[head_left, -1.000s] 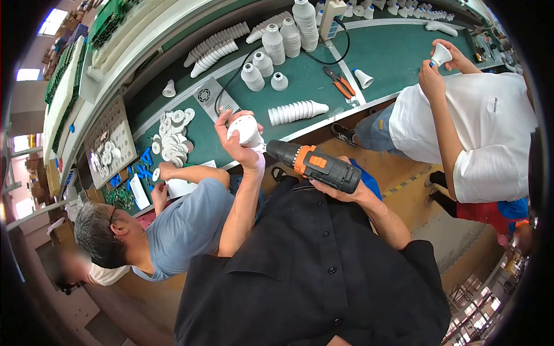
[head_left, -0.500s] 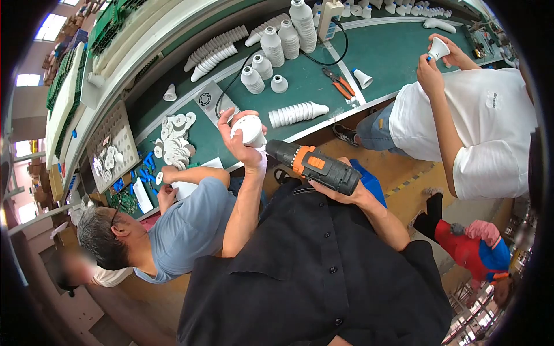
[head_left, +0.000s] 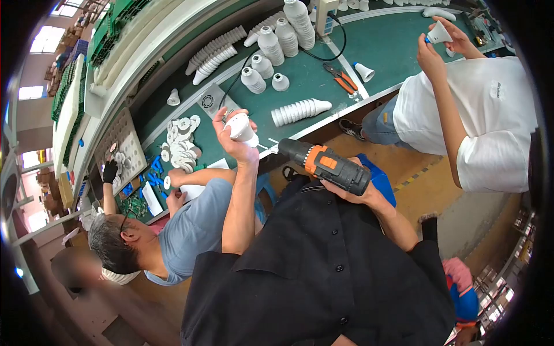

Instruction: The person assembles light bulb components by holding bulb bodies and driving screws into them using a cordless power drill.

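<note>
White plastic cone-shaped cup point(head_left: 241, 128) just off the nose of the black-and-orange power drill point(head_left: 328, 164), gripped in curled fingers of left hand point(head_left: 239, 149); right hand point(head_left: 359, 194) clasps drill, fingers mostly hidden; nested white plastic cups point(head_left: 301, 111) beyond drill on green counter point(head_left: 307, 82).

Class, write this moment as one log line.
left hand: holds white part; right hand: grips drill; drill: points toward white part; pliers: on bench
</note>
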`<act>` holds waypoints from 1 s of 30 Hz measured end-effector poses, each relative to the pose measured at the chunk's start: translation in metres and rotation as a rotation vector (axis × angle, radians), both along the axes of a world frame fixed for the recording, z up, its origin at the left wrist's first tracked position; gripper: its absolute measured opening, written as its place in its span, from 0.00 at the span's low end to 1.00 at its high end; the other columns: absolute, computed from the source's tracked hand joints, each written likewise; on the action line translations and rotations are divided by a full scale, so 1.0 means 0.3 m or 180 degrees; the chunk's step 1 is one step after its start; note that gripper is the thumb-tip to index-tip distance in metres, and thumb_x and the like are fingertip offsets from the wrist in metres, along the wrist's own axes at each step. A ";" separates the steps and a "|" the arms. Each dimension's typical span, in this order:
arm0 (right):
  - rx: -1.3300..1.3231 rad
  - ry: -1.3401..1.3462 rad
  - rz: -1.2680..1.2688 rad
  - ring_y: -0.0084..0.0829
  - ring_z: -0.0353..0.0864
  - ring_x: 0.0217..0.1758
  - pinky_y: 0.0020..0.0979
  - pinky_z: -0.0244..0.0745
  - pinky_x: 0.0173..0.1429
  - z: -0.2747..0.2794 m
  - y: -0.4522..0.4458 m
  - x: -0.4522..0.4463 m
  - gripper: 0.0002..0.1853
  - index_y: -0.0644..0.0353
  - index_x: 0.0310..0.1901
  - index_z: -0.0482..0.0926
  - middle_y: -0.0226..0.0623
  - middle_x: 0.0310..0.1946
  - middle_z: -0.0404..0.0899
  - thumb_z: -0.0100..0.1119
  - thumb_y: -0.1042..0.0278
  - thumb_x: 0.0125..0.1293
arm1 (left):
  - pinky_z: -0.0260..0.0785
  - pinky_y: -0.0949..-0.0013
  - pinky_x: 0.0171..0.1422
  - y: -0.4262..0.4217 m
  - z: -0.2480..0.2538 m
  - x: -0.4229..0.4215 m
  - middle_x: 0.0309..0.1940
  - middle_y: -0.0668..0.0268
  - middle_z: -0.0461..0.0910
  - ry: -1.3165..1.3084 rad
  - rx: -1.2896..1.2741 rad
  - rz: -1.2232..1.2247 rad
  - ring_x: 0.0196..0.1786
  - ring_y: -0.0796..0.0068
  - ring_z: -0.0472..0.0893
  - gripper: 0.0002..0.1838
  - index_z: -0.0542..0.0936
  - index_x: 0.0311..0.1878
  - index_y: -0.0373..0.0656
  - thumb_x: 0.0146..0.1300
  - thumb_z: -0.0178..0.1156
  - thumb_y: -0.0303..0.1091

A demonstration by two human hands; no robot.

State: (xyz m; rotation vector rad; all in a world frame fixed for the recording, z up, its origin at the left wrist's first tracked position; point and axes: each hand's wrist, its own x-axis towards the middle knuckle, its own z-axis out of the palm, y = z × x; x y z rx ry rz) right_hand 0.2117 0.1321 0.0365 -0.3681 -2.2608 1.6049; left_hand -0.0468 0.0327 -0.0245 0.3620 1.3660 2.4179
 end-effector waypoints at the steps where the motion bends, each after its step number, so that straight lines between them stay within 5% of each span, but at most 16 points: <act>1: -0.0010 0.0029 -0.0025 0.31 0.85 0.32 0.29 0.78 0.41 -0.003 0.000 -0.003 0.09 0.64 0.38 0.82 0.39 0.30 0.84 0.68 0.77 0.54 | 0.70 0.67 0.26 0.001 0.000 -0.001 0.38 0.49 0.81 -0.0066 0.0017 -0.0008 0.23 0.66 0.77 0.26 0.64 0.59 0.39 0.61 0.44 0.43; 10: 0.0055 0.0049 -0.0264 0.29 0.84 0.30 0.29 0.78 0.39 -0.015 -0.005 0.029 0.08 0.65 0.36 0.82 0.38 0.28 0.84 0.69 0.76 0.55 | 0.70 0.69 0.27 0.051 -0.010 -0.009 0.39 0.50 0.82 -0.0698 0.0235 -0.0323 0.25 0.66 0.78 0.25 0.67 0.59 0.41 0.66 0.46 0.48; 13: -0.0174 0.0085 -0.0288 0.29 0.84 0.30 0.29 0.78 0.39 -0.052 0.009 0.045 0.08 0.65 0.36 0.82 0.39 0.28 0.84 0.69 0.75 0.55 | 0.70 0.70 0.27 0.109 0.037 -0.043 0.39 0.53 0.81 -0.0896 -0.0357 -0.0665 0.26 0.70 0.78 0.27 0.67 0.58 0.41 0.70 0.45 0.55; 15: -0.0567 0.0050 -0.0209 0.29 0.84 0.30 0.29 0.78 0.39 -0.076 0.016 0.055 0.08 0.65 0.36 0.82 0.39 0.28 0.84 0.69 0.75 0.55 | 0.71 0.72 0.30 0.179 0.053 -0.098 0.39 0.62 0.80 -0.0155 -0.1336 -0.1092 0.31 0.74 0.79 0.29 0.69 0.59 0.39 0.66 0.59 0.52; 16: -0.0687 0.0209 -0.0176 0.35 0.83 0.28 0.32 0.78 0.36 -0.095 0.016 0.057 0.09 0.65 0.36 0.82 0.39 0.28 0.83 0.70 0.75 0.54 | 0.72 0.70 0.33 0.225 0.052 -0.117 0.39 0.61 0.80 0.0752 -0.1908 -0.1220 0.33 0.72 0.80 0.30 0.70 0.58 0.39 0.62 0.65 0.50; 20: -0.0953 0.0059 -0.0113 0.30 0.83 0.31 0.30 0.78 0.40 -0.145 0.012 0.076 0.09 0.66 0.37 0.81 0.39 0.30 0.83 0.70 0.75 0.55 | 0.75 0.61 0.44 0.437 -0.028 -0.197 0.40 0.58 0.82 0.4922 -0.3104 -0.1166 0.41 0.62 0.82 0.34 0.74 0.54 0.39 0.47 0.77 0.46; 26: -0.0877 0.0093 -0.0202 0.33 0.82 0.30 0.30 0.78 0.39 -0.194 0.018 0.093 0.10 0.65 0.37 0.79 0.39 0.29 0.82 0.69 0.76 0.54 | 0.71 0.60 0.49 0.674 -0.396 -0.318 0.40 0.61 0.82 0.6670 -0.4631 -0.2721 0.47 0.62 0.81 0.34 0.77 0.44 0.42 0.34 0.80 0.49; 30: -0.0869 -0.0003 -0.0275 0.36 0.81 0.29 0.31 0.77 0.37 -0.201 0.036 0.105 0.10 0.64 0.36 0.79 0.39 0.28 0.80 0.70 0.75 0.53 | 0.70 0.60 0.49 0.699 -0.423 -0.323 0.39 0.61 0.82 0.7173 -0.3894 -0.2643 0.46 0.63 0.81 0.30 0.78 0.44 0.40 0.41 0.76 0.49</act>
